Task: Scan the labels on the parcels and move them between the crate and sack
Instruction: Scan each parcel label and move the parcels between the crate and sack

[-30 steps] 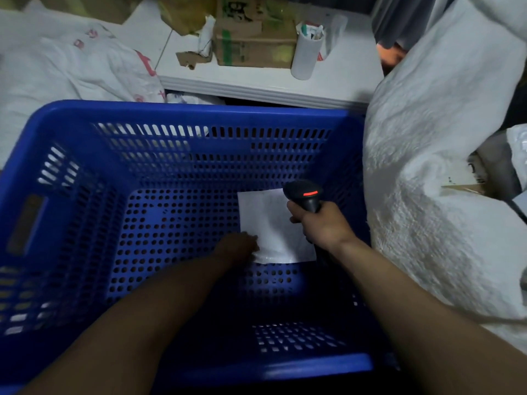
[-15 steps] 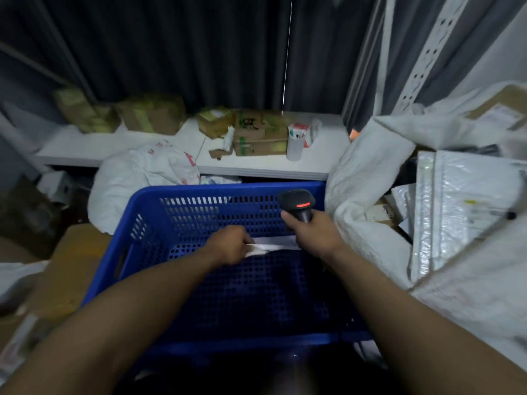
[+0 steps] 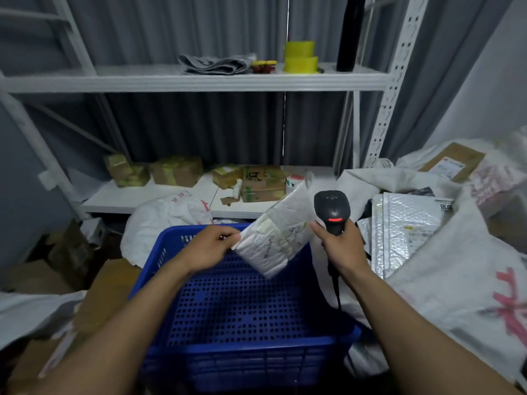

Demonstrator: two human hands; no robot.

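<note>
The left hand (image 3: 209, 246), which a second ago pinched the white parcel (image 3: 278, 233) flat on the crate (image 3: 245, 346) floor, now holds it raised above the crate beside the scanner (image 3: 332, 210) gripped in the right hand (image 3: 340, 246), probably ready for the sack (image 3: 445, 286).

the crate (image 3: 245, 312) at the lower centre is strong blue, with a regular pattern of small round holes. the parcel (image 3: 278, 238) above it is white-grey with pale, faint marks. the scanner (image 3: 332, 210) is black with one red light. the sack (image 3: 456, 283) at the right is white with pink-red print. on the upper shelf (image 3: 199, 81), which is white, the tape rolls (image 3: 301, 57) are yellow.
</note>
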